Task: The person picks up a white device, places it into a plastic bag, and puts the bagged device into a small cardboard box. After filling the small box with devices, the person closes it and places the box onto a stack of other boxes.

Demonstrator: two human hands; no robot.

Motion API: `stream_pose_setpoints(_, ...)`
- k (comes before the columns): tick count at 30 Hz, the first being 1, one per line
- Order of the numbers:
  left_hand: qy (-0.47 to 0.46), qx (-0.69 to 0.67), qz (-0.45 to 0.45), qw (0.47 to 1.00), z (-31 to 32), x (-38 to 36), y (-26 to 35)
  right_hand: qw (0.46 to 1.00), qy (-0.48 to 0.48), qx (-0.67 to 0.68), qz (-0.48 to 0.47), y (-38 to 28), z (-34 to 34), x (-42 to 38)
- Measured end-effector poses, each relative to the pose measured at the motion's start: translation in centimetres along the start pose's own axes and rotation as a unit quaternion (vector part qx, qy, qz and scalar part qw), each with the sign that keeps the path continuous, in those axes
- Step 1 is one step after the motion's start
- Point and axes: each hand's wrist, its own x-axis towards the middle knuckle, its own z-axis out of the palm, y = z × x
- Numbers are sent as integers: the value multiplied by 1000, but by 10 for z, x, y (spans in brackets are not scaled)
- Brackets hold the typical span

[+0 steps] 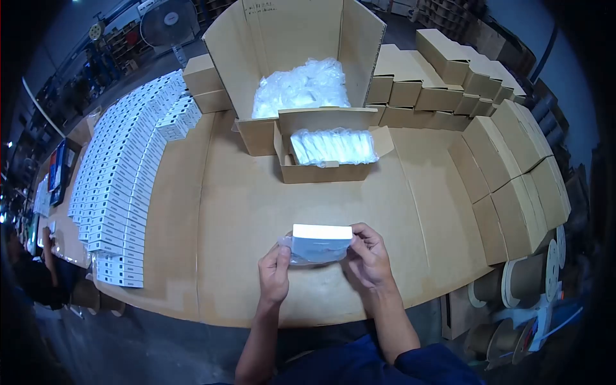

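Note:
Above the front of the table, a small white box (323,233) is partly inside a clear plastic bag (317,255). My left hand (276,269) pinches the bag at its left side, thumb on top. At the right end, my right hand (370,258) has its fingers closed around the box and the bag's edge. Beyond them stands an open cardboard carton (326,174) holding a row of bagged white boxes (333,147). Behind that carton, a larger open cardboard box (292,38) contains a heap of clear plastic bags (301,86).
Stacks of small white boxes (122,173) line the table's left side. Closed cardboard cartons (513,154) are stacked along the right and back right (443,70). Spools (532,276) sit below the right edge. Another person (38,269) is at far left; a fan (170,25) stands behind.

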Motion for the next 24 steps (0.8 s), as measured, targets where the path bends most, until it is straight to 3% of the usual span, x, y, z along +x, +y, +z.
stream_pose_setpoints(6,-11,-68,38,997,9,2,13,999,-40,-6,11,-3,3,3)
stream_pose_setpoints(9,13,-125,9,992,7,-1,5,996,-86,-5,30,-2,-4,5)
stream_pose_setpoints(12,-9,-159,81,984,9,4,0,995,-62,66,40,-1,-2,4)
stream_pose_setpoints(13,12,-170,30,985,9,2,1,998,-43,34,36,3,-4,3)
stream_pose_setpoints(21,-6,-106,81,991,12,8,10,997,-66,-43,9,-2,-9,5)
stream_pose_setpoints(24,23,-89,79,993,25,7,17,997,-5,-71,11,1,-4,6)
